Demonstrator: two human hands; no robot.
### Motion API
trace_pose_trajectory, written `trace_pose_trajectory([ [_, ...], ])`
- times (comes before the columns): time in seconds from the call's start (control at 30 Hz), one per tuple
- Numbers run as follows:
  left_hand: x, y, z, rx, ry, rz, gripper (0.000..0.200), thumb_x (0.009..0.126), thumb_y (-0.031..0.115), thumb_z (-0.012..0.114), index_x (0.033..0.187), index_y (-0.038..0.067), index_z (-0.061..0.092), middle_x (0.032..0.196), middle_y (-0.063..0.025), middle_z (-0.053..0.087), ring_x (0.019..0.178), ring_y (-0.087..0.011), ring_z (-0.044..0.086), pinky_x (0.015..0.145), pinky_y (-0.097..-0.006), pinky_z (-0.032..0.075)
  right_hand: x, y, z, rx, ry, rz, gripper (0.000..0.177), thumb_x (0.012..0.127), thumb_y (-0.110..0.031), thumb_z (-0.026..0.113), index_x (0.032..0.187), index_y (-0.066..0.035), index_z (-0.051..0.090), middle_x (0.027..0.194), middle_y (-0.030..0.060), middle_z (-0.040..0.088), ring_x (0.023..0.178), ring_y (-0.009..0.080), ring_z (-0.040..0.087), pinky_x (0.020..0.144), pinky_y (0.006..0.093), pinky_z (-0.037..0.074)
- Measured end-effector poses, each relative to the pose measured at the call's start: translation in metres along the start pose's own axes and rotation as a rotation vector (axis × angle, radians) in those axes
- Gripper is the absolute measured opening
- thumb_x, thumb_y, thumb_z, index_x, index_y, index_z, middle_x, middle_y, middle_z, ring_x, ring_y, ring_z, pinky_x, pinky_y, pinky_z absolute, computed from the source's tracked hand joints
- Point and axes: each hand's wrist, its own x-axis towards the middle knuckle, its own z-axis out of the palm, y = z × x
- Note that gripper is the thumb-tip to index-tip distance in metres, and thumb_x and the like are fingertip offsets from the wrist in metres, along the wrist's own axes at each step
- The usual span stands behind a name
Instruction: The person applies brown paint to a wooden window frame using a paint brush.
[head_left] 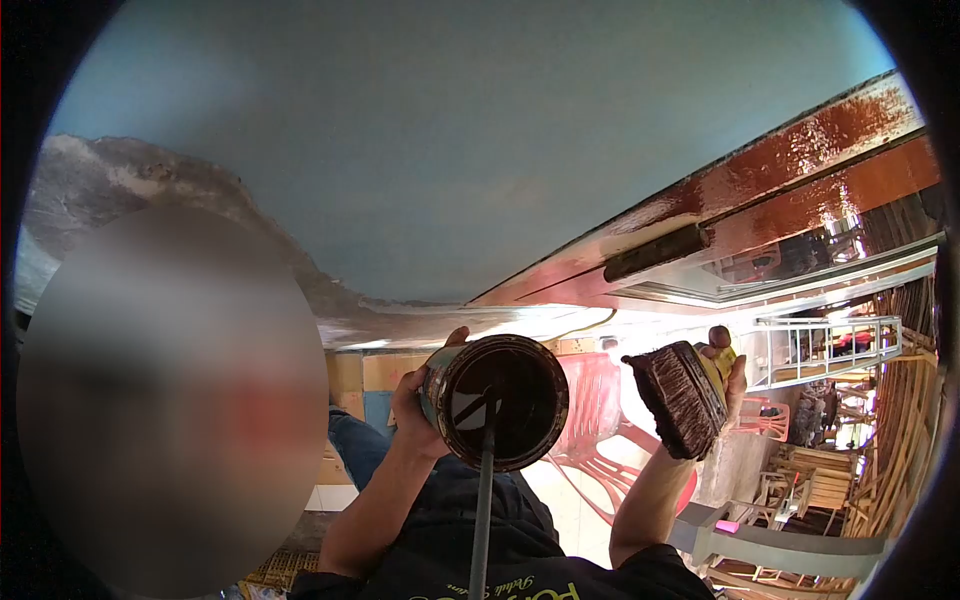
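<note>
My left hand [415,405] is wrapped round the side of an open paint can [561,400], whose mouth faces me. Dark brown paint coats the inside of the can. A thin grey rod [482,530] runs from the can's mouth to the bottom edge of the view. At the right, my right hand [736,388] grips a wide paintbrush [675,400] by its yellowish handle. Its bristles are soaked in dark brown paint and point left, apart from the can. Part of the right hand's fingers is hidden behind the brush.
A blue-grey wall [400,170] fills the top, bordered by a glossy reddish-brown wooden frame [790,150] with a dark cylindrical piece [655,253]. Below are a red plastic chair [590,400], a white metal ladder [830,345] and stacked timber [900,430]. A large blur hides the left side.
</note>
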Motion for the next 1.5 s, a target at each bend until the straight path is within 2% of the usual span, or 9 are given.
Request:
trace_pose_trajectory([
  [0.3,-0.002,-0.002,0.004,-0.038,-0.017,0.005,0.064,0.086,0.029,0.052,0.141,0.007,0.03,0.128,-0.0211,0.052,0.117,-0.0336,0.054,0.097,-0.0497,0.048,-0.021,0.007,0.0,-0.207,0.088,0.054,0.033,0.099,-0.032,0.045,0.116,-0.005,0.04,0.098,0.0165,0.061,0.095,0.035,0.063,0.079,0.0503,0.057],
  [0.33,-0.002,-0.002,0.004,-0.057,-0.048,0.001,0.064,0.085,0.028,0.052,0.141,0.007,0.03,0.128,-0.0212,0.052,0.117,-0.0336,0.055,0.097,-0.0495,0.048,-0.022,0.017,0.008,-0.37,0.273,-0.001,0.032,0.094,-0.028,0.057,0.109,-0.006,0.039,0.089,0.0207,0.064,0.077,0.0256,0.067,0.065,0.034,0.058],
  [0.37,-0.002,-0.002,0.004,-0.076,-0.08,-0.004,0.064,0.085,0.028,0.052,0.141,0.007,0.03,0.128,-0.0213,0.052,0.116,-0.0336,0.055,0.097,-0.0493,0.048,-0.022,0.022,0.011,-0.477,0.278,0.014,0.029,0.094,-0.024,0.056,0.108,-0.005,0.039,0.093,0.0226,0.064,0.081,0.0262,0.067,0.065,0.033,0.059],
  [0.73,-0.009,-0.006,0.01,-0.088,-0.042,-0.004,0.064,0.084,0.026,0.054,0.14,0.006,0.029,0.129,-0.0226,0.05,0.114,-0.0343,0.056,0.097,-0.05,0.048,-0.029,0.018,0.019,-0.305,0.228,0.069,0.024,0.096,-0.023,0.05,0.105,-0.004,0.04,0.092,0.023,0.065,0.085,0.0282,0.068,0.068,0.0337,0.06],
  [0.83,-0.012,-0.007,0.012,-0.104,-0.041,0.001,0.064,0.084,0.025,0.053,0.141,0.007,0.029,0.129,-0.023,0.05,0.114,-0.0344,0.056,0.097,-0.0502,0.048,-0.03,0.019,0.024,-0.527,0.273,0.047,0.022,0.097,-0.023,0.048,0.105,-0.004,0.04,0.089,0.0211,0.066,0.084,0.0278,0.068,0.068,0.0332,0.06],
  [0.97,-0.014,-0.006,0.005,-0.101,-0.063,0.004,0.064,0.085,0.026,0.053,0.141,0.007,0.028,0.129,-0.0233,0.05,0.115,-0.0347,0.056,0.096,-0.0504,0.048,-0.032,0.021,0.031,-0.692,0.252,0.063,0.023,0.1,-0.028,0.044,0.105,-0.005,0.043,0.089,0.0161,0.067,0.079,0.0227,0.067,0.064,0.0292,0.057],
  [1.17,-0.018,-0.008,0.005,-0.093,-0.05,0.008,0.063,0.086,0.026,0.053,0.141,0.007,0.029,0.131,-0.0239,0.048,0.117,-0.0351,0.055,0.097,-0.0506,0.048,-0.032,0.021,0.026,-0.395,0.288,0.074,0.022,0.098,-0.026,0.048,0.1,-0.005,0.045,0.085,0.014,0.066,0.08,0.0226,0.068,0.058,0.0281,0.058],
  [1.27,-0.019,-0.006,0.001,-0.083,-0.068,0.008,0.064,0.086,0.026,0.054,0.141,0.007,0.029,0.131,-0.0239,0.048,0.117,-0.0353,0.054,0.098,-0.0509,0.047,-0.036,0.026,0.025,-0.65,0.341,0.075,0.028,0.101,-0.033,0.04,0.104,-0.006,0.045,0.087,0.0122,0.066,0.08,0.0198,0.067,0.063,0.0277,0.058],
  [1.5,-0.021,-0.007,0.002,-0.052,-0.023,0.024,0.063,0.086,0.027,0.052,0.141,0.006,0.029,0.131,-0.0234,0.049,0.117,-0.0351,0.054,0.098,-0.0505,0.047,-0.035,0.027,0.027,-0.523,0.296,0.091,0.025,0.101,-0.031,0.043,0.104,-0.006,0.047,0.087,0.0084,0.066,0.079,0.0157,0.067,0.061,0.0233,0.055],
])
